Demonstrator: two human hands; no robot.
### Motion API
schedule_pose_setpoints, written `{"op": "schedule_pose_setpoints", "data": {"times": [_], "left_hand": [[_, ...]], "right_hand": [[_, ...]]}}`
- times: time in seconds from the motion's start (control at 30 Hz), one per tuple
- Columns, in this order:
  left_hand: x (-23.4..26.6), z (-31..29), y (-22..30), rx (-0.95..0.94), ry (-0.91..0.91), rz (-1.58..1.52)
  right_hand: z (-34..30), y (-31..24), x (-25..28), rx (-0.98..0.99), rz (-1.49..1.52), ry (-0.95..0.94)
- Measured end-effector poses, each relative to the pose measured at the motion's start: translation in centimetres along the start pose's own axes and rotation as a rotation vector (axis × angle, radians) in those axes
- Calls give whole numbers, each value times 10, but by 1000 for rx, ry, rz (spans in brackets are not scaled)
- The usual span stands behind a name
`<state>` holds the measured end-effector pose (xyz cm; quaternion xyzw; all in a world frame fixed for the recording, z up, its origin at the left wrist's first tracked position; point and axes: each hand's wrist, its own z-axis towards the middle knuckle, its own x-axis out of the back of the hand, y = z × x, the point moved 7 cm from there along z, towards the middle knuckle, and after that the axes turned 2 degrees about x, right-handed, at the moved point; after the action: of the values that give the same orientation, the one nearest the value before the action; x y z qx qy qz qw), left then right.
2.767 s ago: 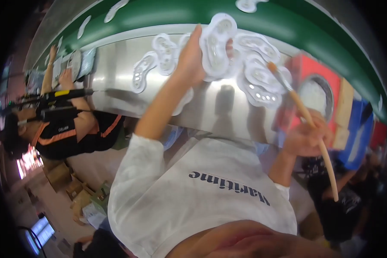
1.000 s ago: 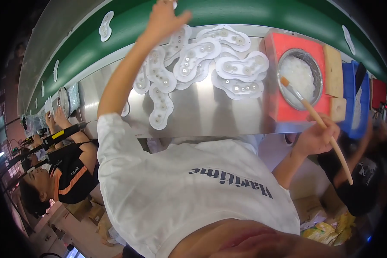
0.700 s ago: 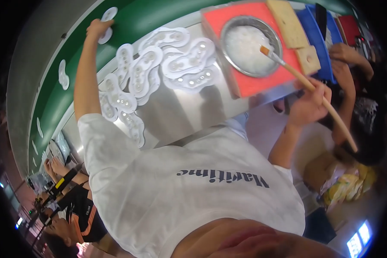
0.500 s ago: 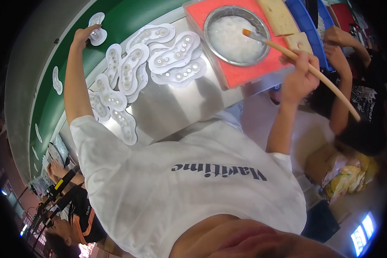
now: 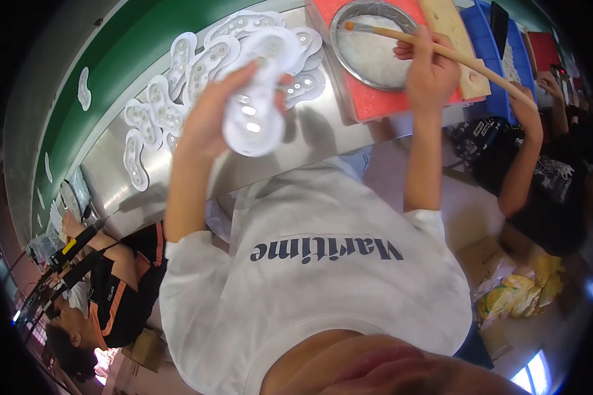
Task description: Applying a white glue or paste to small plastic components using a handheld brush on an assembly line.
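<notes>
The white moulded piece (image 5: 260,99) is above the steel table (image 5: 105,178), gripped round its narrow middle by the left hand (image 5: 207,115), its long axis running away from the person, far end leaning slightly right. To its right, on the red block (image 5: 369,108), sits a metal bowl (image 5: 374,85); over it, the right hand (image 5: 431,72) grips a wooden-handled brush (image 5: 468,61), bristles (image 5: 348,26) pointing left, toward the piece's side but apart from it.
</notes>
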<state>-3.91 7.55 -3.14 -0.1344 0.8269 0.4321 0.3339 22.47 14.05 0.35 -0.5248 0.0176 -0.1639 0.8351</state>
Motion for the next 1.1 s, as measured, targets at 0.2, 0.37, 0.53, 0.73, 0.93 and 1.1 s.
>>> {"op": "schedule_pose_setpoints", "data": {"times": [0.2, 0.37, 0.53, 0.73, 0.93, 1.1], "left_hand": [[-33, 23, -41, -103, 19, -188], [-31, 44, -42, -199, 122, -250], [-36, 47, -41, -210, 117, -249], [-32, 33, -46, -239, -19, -317], [-26, 26, -49, -89, 182, -458], [-33, 22, -36, -111, -34, -567]], "right_hand": [[2, -8, 47, -5, 69, 208], [-8, -27, 79, -28, 111, 362], [-46, -48, 40, -116, 258, 177], [-62, -39, -6, -169, 415, 89], [-75, -52, -19, -33, 452, -13], [-86, -64, -19, 66, 321, -296]]}}
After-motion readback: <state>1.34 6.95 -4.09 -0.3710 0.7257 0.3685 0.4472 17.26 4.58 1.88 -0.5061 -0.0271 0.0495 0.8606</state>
